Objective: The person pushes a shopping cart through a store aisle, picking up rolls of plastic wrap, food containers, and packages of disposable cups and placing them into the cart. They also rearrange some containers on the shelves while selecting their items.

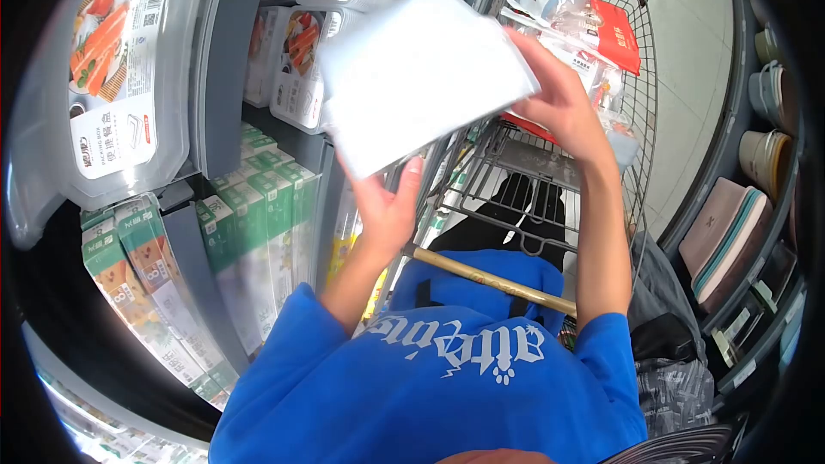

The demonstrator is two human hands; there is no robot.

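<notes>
A white, box-shaped pack [421,77] is held up over the near end of the cart, tilted. Glare washes out its upper face, so any print on it cannot be read. My left hand [384,210] grips its lower left corner, thumb in front and fingers partly hidden behind. On the right edge, my right hand [559,107] is closed round the side with the thumb underneath. Just behind the pack, clear plastic packing boxes [301,64] with food-picture labels sit on the shelf.
A wire shopping cart [649,103] with a wooden-coloured handle [490,277] holds bagged goods and a red packet [614,34]. Green-and-white cartons [249,215] line the left shelf. On the right shelf stand bowls [765,159] and pink and teal boards [722,236]. Tiled floor [687,43] lies beyond.
</notes>
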